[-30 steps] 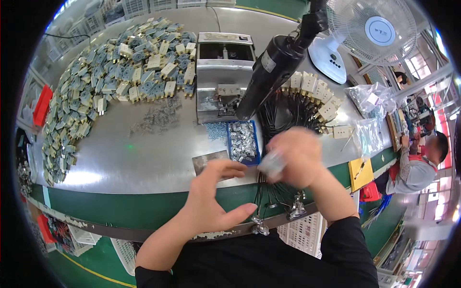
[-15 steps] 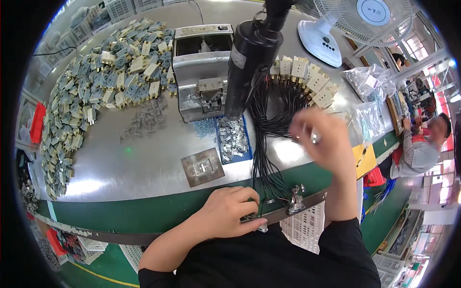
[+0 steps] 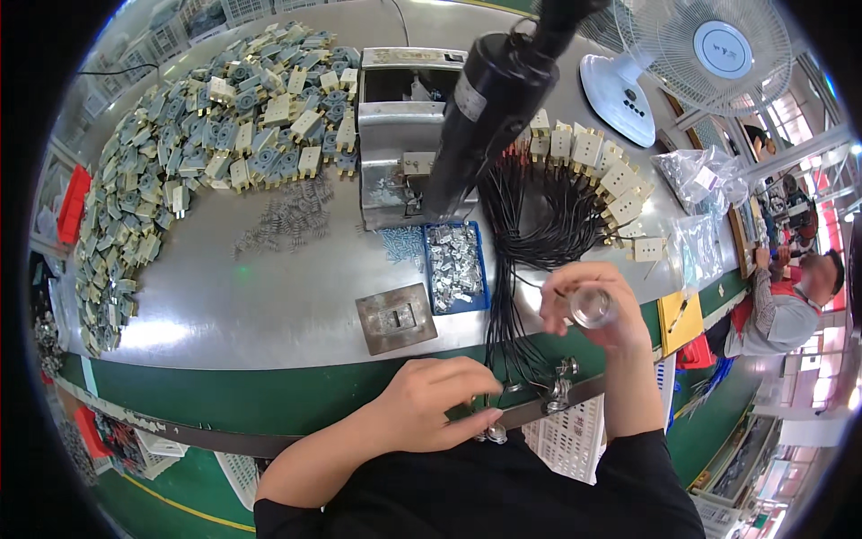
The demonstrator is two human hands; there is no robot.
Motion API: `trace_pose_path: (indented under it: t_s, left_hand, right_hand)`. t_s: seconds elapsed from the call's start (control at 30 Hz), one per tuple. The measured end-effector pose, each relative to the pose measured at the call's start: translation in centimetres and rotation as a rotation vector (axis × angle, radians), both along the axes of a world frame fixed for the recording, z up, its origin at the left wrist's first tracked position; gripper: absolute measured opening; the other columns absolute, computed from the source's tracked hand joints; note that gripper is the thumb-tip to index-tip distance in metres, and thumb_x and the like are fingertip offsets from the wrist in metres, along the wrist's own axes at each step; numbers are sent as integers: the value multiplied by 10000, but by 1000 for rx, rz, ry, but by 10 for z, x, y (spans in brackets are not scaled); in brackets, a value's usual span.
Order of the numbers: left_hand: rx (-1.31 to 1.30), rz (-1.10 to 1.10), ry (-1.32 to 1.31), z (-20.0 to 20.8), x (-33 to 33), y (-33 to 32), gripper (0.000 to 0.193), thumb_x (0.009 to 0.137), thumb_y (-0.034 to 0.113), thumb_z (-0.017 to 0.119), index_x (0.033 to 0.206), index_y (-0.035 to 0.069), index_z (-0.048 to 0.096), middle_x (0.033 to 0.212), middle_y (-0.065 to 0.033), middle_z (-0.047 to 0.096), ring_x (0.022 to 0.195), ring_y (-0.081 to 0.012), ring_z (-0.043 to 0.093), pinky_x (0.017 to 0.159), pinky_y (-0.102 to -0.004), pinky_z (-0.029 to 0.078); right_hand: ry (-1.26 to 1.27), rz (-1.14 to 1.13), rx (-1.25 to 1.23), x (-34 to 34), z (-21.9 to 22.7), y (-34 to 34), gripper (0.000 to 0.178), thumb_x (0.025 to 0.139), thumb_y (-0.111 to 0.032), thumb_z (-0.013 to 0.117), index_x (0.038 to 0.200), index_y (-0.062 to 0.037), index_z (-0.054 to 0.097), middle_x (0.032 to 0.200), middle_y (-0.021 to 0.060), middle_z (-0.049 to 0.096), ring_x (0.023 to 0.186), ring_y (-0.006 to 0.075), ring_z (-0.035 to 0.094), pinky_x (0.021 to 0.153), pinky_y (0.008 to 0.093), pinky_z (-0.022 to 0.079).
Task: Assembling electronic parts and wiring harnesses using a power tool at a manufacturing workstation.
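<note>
My right hand [image 3: 606,301] is raised over the near right of the table, beside the bundle of black cables [image 3: 548,225]. Its fingers curl round a small, round, clear or shiny piece [image 3: 593,307]; its exact kind does not show. At the table's front edge my left hand [image 3: 440,404] has thumb and forefinger apart, with a cable running down between them. Just below its thumb hang round metal cable ends [image 3: 495,433], and more metal ends [image 3: 558,391] lie to the right. White plug housings [image 3: 620,180] fan out at the cables' far ends.
A blue tray [image 3: 486,269] of small metal parts sits left of the cables, near blue screws [image 3: 401,242] and a metal plate fixture [image 3: 373,325]. Behind are a metal machine [image 3: 382,193] and black cylindrical tool [image 3: 489,99]. Springs [image 3: 287,216], piled plug parts [image 3: 197,135] and a fan [image 3: 628,99] surround them.
My right hand has come down and nearer to me, turning so the round piece shows. My left thumb and forefinger have shifted slightly. The whole view has shifted a little.
</note>
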State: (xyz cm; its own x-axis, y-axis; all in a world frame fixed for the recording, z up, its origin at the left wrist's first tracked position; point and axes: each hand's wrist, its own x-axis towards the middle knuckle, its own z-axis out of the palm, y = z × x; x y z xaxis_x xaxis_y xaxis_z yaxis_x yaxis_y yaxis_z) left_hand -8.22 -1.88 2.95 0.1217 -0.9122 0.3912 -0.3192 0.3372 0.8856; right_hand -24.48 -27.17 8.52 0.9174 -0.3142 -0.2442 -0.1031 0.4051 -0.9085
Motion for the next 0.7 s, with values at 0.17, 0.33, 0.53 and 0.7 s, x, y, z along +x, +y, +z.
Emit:
trace_pose_path:
  t_s: [0.17, 0.33, 0.53, 0.7]
  left_hand:
    - [-191, 285, 313, 9, 20, 2, 630, 897, 101, 854, 1424, -2, 526, 995, -95, 718, 737, -129, 681, 684, -283, 560]
    - [145, 462, 579, 17, 50, 19, 274, 907, 57, 841, 1106, 22, 655, 946, -30, 698, 715, -61, 639, 628, -224, 508]
    - [308, 327, 774, 11, 68, 33, 138, 1022, 117, 718, 1025, 8, 633, 854, -61, 674, 640, -109, 618, 583, -246, 501]
    - [266, 5, 1679, 5, 56, 33, 305, 1123, 339, 570, 1155, 36, 589, 902, -77, 647, 672, -169, 642, 607, -272, 519]
  right_hand:
    - [-46, 231, -913, 60, 22, 38, 316, 979, -149, 757, 1230, 36, 713, 936, 167, 776, 837, 275, 772, 759, 373, 596]
    - [-109, 481, -1319, 98, 14, 55, 174, 927, -185, 792, 963, -27, 729, 830, 135, 692, 764, 379, 689, 692, 451, 560]
    - [-450, 431, -1250, 124, -3, 67, 104, 916, -113, 795, 957, -23, 765, 856, 118, 693, 764, 336, 687, 701, 416, 553]
    - [-210, 503, -876, 118, -8, 64, 125, 949, -48, 750, 1050, 24, 769, 918, 163, 762, 814, 342, 743, 734, 394, 578]
